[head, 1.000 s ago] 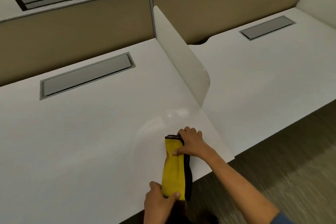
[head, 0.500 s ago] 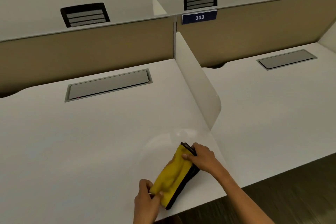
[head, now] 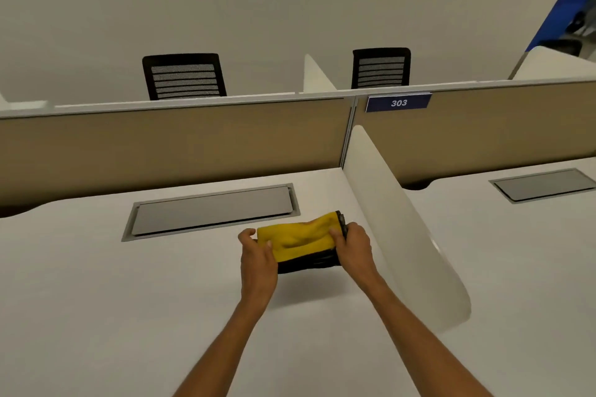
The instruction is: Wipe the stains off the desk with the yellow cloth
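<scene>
A folded yellow cloth (head: 298,237) with a dark underside is stretched sideways between both hands, low over the white desk (head: 96,300). My left hand (head: 258,255) grips its left end and my right hand (head: 354,245) grips its right end. The cloth sits just in front of the grey cable hatch (head: 211,211). I cannot make out any stain on the desk surface.
A white rounded divider (head: 403,229) stands right beside my right hand. A tan partition (head: 177,145) with a blue "303" sign (head: 398,102) closes the back. Two black mesh chairs (head: 183,76) stand beyond it. A neighbouring desk (head: 532,251) lies to the right.
Both hands have carried the cloth from the desk's near edge far forward to the cable hatch, turning it from lengthwise to sideways. The view has tilted upward.
</scene>
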